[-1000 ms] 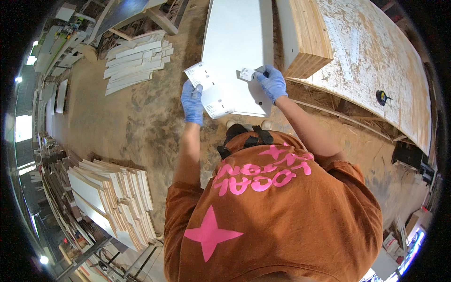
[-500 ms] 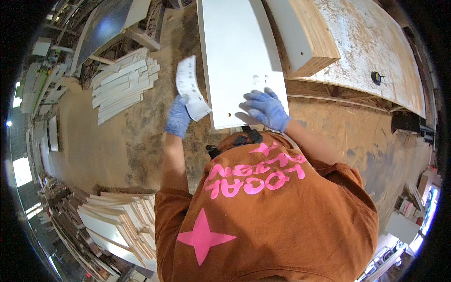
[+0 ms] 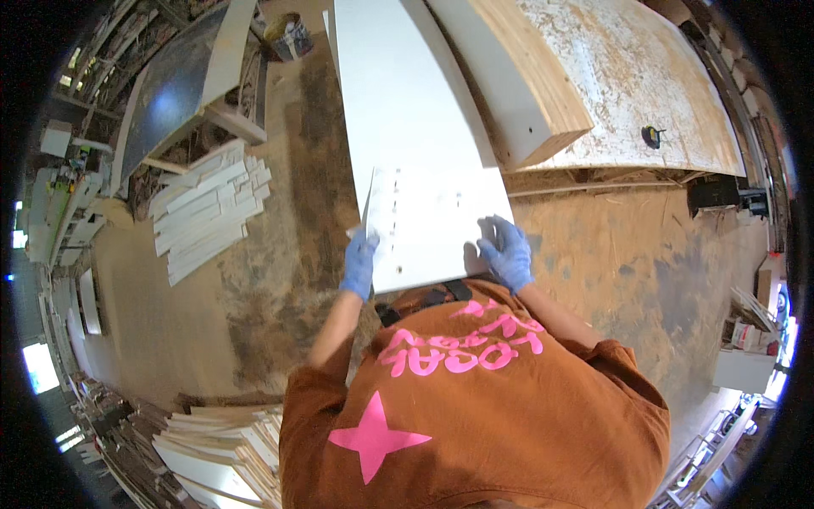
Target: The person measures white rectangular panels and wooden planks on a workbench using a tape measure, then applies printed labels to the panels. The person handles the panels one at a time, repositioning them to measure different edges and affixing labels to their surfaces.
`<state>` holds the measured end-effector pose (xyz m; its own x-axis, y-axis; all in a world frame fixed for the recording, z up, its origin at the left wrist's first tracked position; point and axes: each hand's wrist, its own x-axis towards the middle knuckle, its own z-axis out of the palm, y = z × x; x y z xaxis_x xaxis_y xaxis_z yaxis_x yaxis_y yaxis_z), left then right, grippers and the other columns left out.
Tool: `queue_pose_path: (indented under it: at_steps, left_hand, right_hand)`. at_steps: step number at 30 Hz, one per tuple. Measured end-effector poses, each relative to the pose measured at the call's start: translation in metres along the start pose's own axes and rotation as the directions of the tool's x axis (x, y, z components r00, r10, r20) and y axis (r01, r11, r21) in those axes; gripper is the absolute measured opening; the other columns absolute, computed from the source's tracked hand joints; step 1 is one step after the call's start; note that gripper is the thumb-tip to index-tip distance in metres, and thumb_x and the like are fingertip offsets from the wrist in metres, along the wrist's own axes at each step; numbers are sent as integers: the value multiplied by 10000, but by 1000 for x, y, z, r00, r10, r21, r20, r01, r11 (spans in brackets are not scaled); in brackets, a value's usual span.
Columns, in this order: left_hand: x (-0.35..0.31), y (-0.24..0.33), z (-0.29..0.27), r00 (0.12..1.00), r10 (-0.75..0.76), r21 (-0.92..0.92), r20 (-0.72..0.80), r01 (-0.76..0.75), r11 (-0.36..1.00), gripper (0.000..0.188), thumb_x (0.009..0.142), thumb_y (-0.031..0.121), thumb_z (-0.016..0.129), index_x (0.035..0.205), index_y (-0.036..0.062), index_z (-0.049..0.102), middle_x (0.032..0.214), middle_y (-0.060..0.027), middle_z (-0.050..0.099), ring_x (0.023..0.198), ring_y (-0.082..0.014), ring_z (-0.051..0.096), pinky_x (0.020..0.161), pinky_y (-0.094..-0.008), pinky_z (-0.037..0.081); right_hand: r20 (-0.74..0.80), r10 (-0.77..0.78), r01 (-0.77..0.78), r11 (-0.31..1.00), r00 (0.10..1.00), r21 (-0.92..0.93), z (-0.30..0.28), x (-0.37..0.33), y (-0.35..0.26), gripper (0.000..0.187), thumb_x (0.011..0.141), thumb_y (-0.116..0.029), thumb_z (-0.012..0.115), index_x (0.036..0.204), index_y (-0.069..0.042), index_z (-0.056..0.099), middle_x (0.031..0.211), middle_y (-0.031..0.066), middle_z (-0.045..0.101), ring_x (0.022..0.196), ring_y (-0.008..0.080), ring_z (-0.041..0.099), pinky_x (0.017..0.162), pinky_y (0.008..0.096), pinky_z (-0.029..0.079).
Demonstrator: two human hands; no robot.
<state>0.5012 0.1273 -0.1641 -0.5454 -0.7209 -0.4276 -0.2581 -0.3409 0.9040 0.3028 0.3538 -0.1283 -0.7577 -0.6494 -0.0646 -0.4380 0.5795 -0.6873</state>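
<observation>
A long white panel (image 3: 415,93) stretches away from my body, with a small hole near its close end. A pale strip of printed labels (image 3: 383,199) lies along the panel's left side, washed out by glare, so its outline is hard to make out. My left hand (image 3: 359,265), in a blue glove, is closed at the panel's left edge on the near end of this strip. Above the panel's right near corner is my right hand (image 3: 509,254), also gloved in blue. Its fingers are bent and apart, with nothing visible in them.
Right of the panel stands a thick white board with a wooden edge (image 3: 564,127), beside a worn, stained tabletop (image 3: 619,85) carrying a small black item (image 3: 651,137). White strips (image 3: 212,204) lie stacked at left. More boards (image 3: 212,450) lie behind me, and a bucket (image 3: 288,38) stands far off.
My left hand has brought the label strip from beside the panel onto its left side. My right hand's fingers, spread flat before, are now more bent. The view has shifted.
</observation>
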Motion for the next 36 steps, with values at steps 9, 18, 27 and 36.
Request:
queue_pose_path:
  at_steps: [9, 18, 27, 36]
  left_hand:
    - [-68, 35, -22, 900, 423, 406, -102, -351, 844, 205, 951, 175, 527, 1012, -18, 556, 921, -55, 583, 838, -123, 516, 739, -295, 451]
    - [-103, 50, 15, 911, 392, 44, -129, -390, 920, 261, 965, 202, 494, 1097, -23, 506, 1015, -110, 575, 902, -181, 529, 795, -333, 462]
    - [-108, 109, 199, 879, 449, 87, 160, -466, 881, 237, 946, 142, 509, 1097, -40, 526, 1001, -147, 583, 912, -235, 557, 795, -365, 460]
    - [-73, 56, 415, 784, 493, 363, 378, -615, 700, 134, 934, 156, 524, 941, 24, 546, 853, -155, 566, 763, -265, 569, 731, -371, 462]
  right_hand:
    - [427, 126, -395, 669, 895, 630, -4, 52, -43, 620, 810, -279, 731, 1234, 105, 493, 1097, 161, 639, 988, 198, 615, 857, 322, 515]
    - [211, -78, -125, 591, 974, 797, -64, 38, -44, 626, 780, -275, 731, 1248, 76, 507, 1103, 171, 636, 992, 219, 603, 873, 333, 489]
    - [-19, 135, -43, 443, 991, 896, -213, 3, 73, 871, 701, -496, 779, 1292, 63, 468, 1101, 120, 617, 934, 178, 590, 791, 309, 502]
    - [108, 296, -187, 252, 949, 950, -268, -2, 300, 704, 776, -387, 758, 1279, 31, 497, 1151, 129, 623, 991, 211, 617, 856, 353, 519]
